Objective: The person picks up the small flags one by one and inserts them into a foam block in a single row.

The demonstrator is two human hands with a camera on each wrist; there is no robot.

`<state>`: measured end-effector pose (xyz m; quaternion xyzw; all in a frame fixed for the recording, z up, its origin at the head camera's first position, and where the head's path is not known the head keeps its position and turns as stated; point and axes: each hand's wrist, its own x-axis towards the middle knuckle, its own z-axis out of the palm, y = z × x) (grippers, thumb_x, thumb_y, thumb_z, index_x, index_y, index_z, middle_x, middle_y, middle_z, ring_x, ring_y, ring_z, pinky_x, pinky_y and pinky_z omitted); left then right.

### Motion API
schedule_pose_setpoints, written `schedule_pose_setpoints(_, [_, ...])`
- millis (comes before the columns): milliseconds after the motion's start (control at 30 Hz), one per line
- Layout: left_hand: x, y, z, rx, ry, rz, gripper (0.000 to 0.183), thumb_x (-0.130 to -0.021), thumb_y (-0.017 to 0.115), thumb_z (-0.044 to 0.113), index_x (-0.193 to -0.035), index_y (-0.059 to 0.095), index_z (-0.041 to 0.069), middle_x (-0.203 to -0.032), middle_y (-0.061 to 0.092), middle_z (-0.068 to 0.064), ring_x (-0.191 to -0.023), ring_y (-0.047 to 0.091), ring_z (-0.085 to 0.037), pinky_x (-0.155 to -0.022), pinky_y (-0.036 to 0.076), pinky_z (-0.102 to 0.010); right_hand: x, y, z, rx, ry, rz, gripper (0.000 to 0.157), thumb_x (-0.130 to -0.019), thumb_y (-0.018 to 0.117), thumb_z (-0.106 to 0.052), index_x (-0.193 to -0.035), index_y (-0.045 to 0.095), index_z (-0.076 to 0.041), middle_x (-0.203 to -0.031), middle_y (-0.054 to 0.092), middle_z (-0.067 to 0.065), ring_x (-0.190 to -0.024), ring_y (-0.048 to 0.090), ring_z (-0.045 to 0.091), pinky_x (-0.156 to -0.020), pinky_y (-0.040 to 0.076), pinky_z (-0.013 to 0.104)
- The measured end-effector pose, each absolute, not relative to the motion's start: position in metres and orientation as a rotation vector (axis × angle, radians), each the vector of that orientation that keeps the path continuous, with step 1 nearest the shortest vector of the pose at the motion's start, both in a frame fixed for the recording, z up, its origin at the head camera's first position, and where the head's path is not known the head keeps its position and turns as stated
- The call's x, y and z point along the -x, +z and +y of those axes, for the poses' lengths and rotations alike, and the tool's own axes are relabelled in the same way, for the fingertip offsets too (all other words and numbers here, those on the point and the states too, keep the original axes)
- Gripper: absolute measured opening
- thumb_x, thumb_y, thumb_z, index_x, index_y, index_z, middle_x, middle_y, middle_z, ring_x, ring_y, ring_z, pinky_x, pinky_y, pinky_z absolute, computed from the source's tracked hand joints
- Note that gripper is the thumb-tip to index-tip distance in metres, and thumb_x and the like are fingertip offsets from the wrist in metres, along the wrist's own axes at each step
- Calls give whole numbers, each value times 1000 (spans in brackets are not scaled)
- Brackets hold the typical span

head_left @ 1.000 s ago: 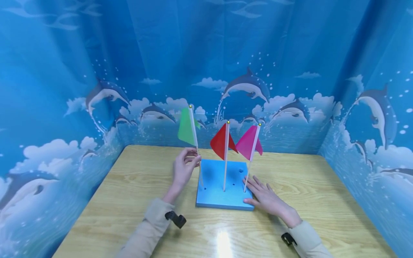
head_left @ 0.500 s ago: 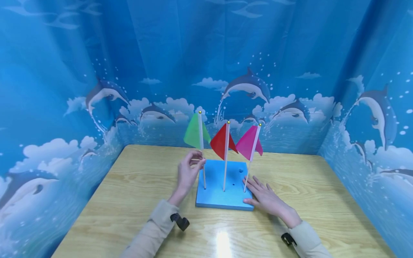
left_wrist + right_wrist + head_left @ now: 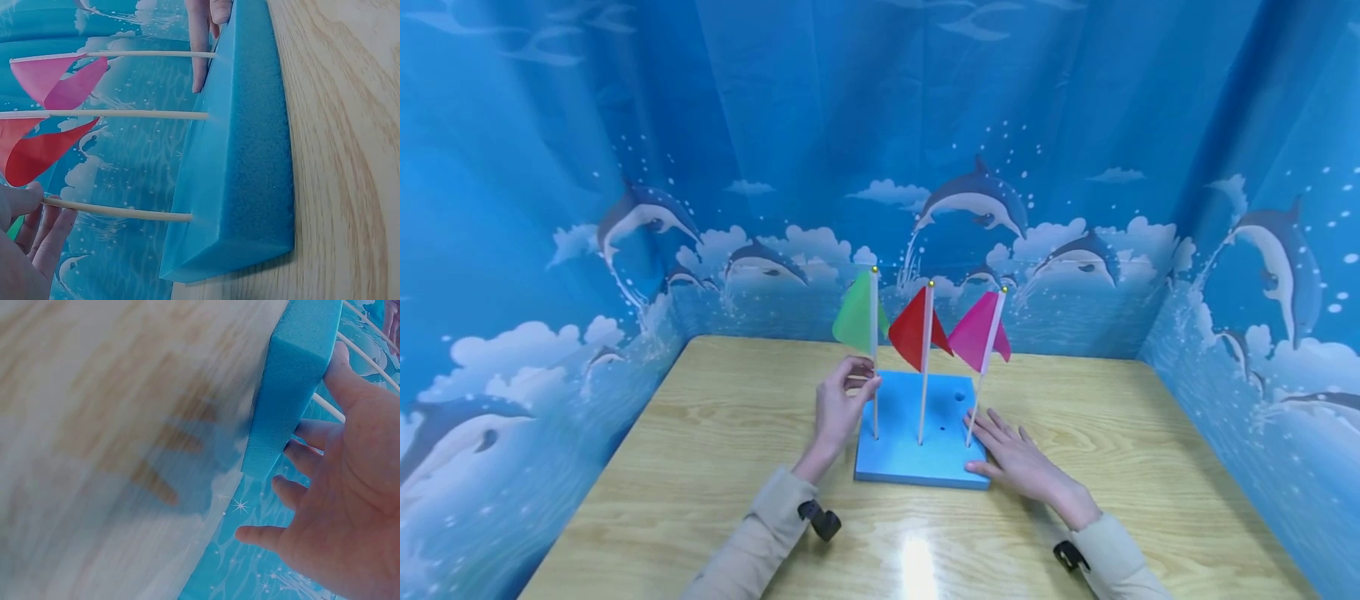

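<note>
My left hand (image 3: 842, 406) pinches the thin wooden stick of a green flag (image 3: 855, 315) between thumb and fingers. That stick's lower end stands in the left part of a blue foam block (image 3: 898, 467). A red flag (image 3: 912, 327) rises from the block's middle, and a pink flag (image 3: 976, 331), leaning slightly right, stands near its right edge. My right hand (image 3: 1026, 462) lies with spread, straight fingers at the block's right edge, around the foot of the pink flag's stick. In the right wrist view its thumb and fingertips touch the foam (image 3: 290, 387).
The block lies on a wood-grain table (image 3: 737, 417). Two holes show in its top, the larger hole (image 3: 959, 397) near the back right corner. A blue curtain (image 3: 850, 125) printed with dolphins surrounds the table on the back and sides.
My left hand has moved right and slightly down with the green flag, whose stick has gone from leaning left to upright with its foot in the block. The right hand has stayed put.
</note>
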<state>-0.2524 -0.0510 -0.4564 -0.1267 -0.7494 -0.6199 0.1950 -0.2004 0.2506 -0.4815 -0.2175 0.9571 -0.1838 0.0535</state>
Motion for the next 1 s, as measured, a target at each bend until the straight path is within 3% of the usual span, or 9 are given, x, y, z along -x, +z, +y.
schedule_pose_setpoints(233, [251, -455, -51, 350, -1727, -2125, 26, -90, 76, 7, -112, 66, -4, -100, 72, -15, -86, 74, -29, -70, 63, -26, 201, -479, 250, 676, -551, 2910, 76, -100, 58, -49, -159, 30, -10, -165, 27, 16, -152, 16, 45, -112, 12, 79])
schedule_pose_setpoints(1000, [248, -461, -50, 309, -1733, -2207, 15, -90, 75, 3, -102, 66, 2, -96, 73, -15, -84, 75, -30, -68, 62, -24, 202, -482, 252, 660, -560, 2909, 78, -99, 57, -53, -160, 31, -12, -165, 28, 15, -152, 15, 46, -112, 13, 80])
